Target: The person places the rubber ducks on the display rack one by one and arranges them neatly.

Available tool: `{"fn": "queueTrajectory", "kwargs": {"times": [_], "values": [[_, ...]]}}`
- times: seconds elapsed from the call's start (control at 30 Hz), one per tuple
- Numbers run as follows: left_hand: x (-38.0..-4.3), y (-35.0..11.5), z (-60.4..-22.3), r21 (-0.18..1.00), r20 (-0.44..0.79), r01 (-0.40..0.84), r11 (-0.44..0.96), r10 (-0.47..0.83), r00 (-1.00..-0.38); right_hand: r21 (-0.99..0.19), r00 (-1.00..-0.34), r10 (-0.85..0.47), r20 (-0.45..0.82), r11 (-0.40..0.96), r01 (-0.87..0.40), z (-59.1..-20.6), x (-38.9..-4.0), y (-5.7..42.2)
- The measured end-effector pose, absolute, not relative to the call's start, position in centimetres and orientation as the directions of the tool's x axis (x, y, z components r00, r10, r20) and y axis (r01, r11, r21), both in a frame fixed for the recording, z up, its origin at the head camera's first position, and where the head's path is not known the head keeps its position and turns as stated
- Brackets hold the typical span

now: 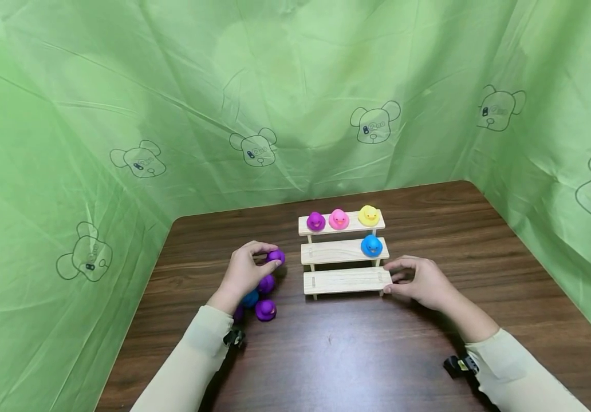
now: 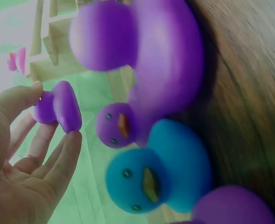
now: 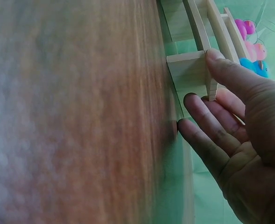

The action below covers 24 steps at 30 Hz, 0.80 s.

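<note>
My left hand point(image 1: 244, 270) pinches a purple rubber duck point(image 1: 276, 258) between thumb and fingertips, left of a three-step wooden stand point(image 1: 347, 280). In the left wrist view the held duck point(image 2: 65, 106) is raised off the table. Below that hand lie several other ducks, among them a purple duck point(image 1: 266, 310) and a blue duck point(image 2: 184, 163). At the stand's right end, my right hand point(image 1: 421, 281) grips the lowest step, thumb on its front edge and index finger behind. Its other fingers point(image 3: 207, 144) extend loosely beside the stand.
The top step bears a purple duck point(image 1: 315, 221), a pink duck point(image 1: 339, 219) and a yellow duck point(image 1: 369, 216). On the middle step's right end sits a blue duck point(image 1: 371, 246). Green sheeting point(image 1: 295, 86) with bear drawings surrounds the brown wooden table point(image 1: 337, 349).
</note>
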<state>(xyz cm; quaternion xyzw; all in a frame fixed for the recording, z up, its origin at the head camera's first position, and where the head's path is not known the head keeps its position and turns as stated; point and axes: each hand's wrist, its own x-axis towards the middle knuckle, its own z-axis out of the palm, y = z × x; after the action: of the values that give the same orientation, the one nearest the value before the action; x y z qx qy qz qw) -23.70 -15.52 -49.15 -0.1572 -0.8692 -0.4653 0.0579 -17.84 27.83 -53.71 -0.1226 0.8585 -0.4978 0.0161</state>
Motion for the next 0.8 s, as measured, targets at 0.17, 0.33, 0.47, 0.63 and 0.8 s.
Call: {"fn": "queueTrajectory", "kwargs": {"times": [0.17,0.33,0.47,0.63,0.8], "values": [[-23.1,-14.7,-48.7,0.792,0.261,0.338,0.507,0.22,-0.94,-0.863,-0.97,-0.224,0.092,0.469,-0.19,-53.7,-17.8,27.8],[-22.6,-13.7,-48.6,0.813,0.277,0.349,0.466,0.217,-0.936,-0.866,-0.97,-0.226,0.091,0.464,-0.189,-53.7,-17.8,27.8],[-22.3,-12.9,-48.5,0.817,0.308,0.376,0.438,0.22,-0.926,-0.862,-0.97,-0.227,0.089,0.471,-0.189,-53.7,-17.8,27.9],[-21.9,-11.8,-48.3,0.813,0.359,0.433,0.389,0.25,-0.899,-0.857,-0.97,-0.227,0.083,0.48,-0.186,-53.7,-17.9,27.9],[-21.7,-10.8,-48.1,0.775,0.42,0.495,0.393,0.265,-0.868,-0.856,-0.97,-0.227,0.082,0.482,-0.185,-53.7,-17.9,27.9]]}}
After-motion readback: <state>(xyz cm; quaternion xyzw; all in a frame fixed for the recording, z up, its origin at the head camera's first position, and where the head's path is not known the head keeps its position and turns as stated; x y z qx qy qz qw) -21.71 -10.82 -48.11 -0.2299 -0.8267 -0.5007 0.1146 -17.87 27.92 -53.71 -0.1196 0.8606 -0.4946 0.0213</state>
